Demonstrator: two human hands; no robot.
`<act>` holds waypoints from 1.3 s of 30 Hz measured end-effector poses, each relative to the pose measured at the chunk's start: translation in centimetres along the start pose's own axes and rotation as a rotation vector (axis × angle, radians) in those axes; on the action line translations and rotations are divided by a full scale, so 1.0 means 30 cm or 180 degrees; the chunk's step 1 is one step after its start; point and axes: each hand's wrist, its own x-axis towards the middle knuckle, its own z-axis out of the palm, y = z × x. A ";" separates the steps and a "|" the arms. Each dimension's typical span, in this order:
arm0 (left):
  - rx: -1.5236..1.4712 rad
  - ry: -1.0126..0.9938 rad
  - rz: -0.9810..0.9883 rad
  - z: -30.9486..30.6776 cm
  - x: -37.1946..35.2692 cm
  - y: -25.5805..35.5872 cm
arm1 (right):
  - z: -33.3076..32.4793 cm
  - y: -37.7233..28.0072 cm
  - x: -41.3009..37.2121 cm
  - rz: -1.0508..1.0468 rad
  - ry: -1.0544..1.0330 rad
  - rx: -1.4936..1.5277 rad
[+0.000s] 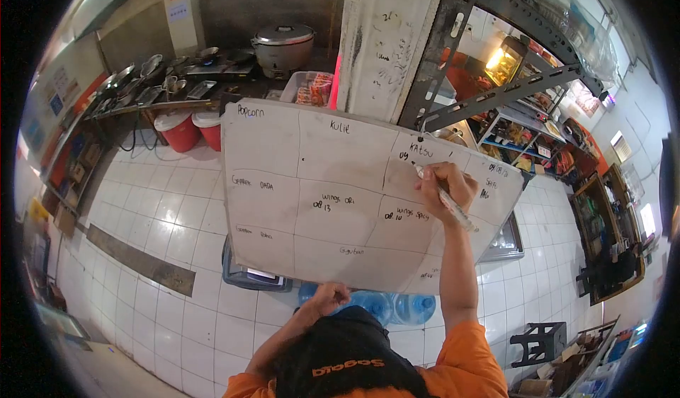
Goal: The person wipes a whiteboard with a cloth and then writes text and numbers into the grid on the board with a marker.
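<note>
A whiteboard (pixel 340 164) ruled into boxes with handwritten words such as "Popcorn", "Kulit" and "Katsu" hangs in front of me. My right hand (pixel 448 187) is closed around a white marker (pixel 453 208), its tip at the board just below "Katsu", beside short handwritten figures. The marker's back end points down and to the right. Near the board's lower edge is my left hand (pixel 331 298), its fingers curled into a loose fist; whatever it may hold is hidden. Between the two arms a black apron (pixel 340 359) covers my front.
Blue water bottles (pixel 413 309) stand on the tiled floor below the board. A metal bracket (pixel 503 97) juts out at its upper right. Behind it are a rice cooker (pixel 283 46) and red buckets (pixel 178 130). A black stool (pixel 538 344) stands at lower right.
</note>
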 end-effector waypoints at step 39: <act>-0.0043 -0.0085 0.0032 -0.055 0.025 -0.027 | 0.000 0.031 -0.025 0.0201 0.0216 0.0013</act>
